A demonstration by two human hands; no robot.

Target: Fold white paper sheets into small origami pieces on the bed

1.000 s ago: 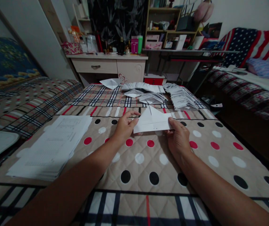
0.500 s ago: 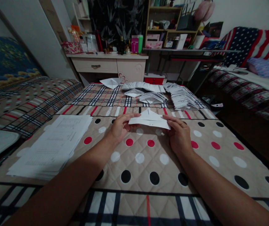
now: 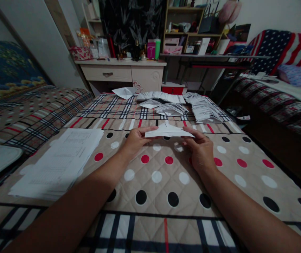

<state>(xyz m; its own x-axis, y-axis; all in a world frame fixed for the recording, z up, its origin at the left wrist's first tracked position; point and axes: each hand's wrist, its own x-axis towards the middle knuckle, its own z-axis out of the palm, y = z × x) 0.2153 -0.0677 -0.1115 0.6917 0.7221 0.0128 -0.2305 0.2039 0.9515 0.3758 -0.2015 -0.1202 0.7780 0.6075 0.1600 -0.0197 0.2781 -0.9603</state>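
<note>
A folded white paper piece [image 3: 167, 131] with a pointed top is held just above the dotted quilt [image 3: 166, 182]. My left hand [image 3: 134, 140] pinches its left end, fingers closed on the edge. Its right end is gripped by my right hand [image 3: 200, 149], thumb on top. The paper lies almost flat, seen nearly edge-on. Beyond it, at the far end of the bed, lie rows of several similar folded papers [image 3: 190, 103].
A stack of printed sheets [image 3: 61, 160] lies on the quilt at my left. One loose folded paper [image 3: 125, 92] sits at the bed's far left corner. A dresser [image 3: 121, 72] and a desk with shelves [image 3: 200, 58] stand beyond the bed; another bed [image 3: 279, 95] is at the right.
The folded paper tipped from facing me to nearly flat, lifted slightly off the quilt. Both hands stayed on its ends and shifted a little upward.
</note>
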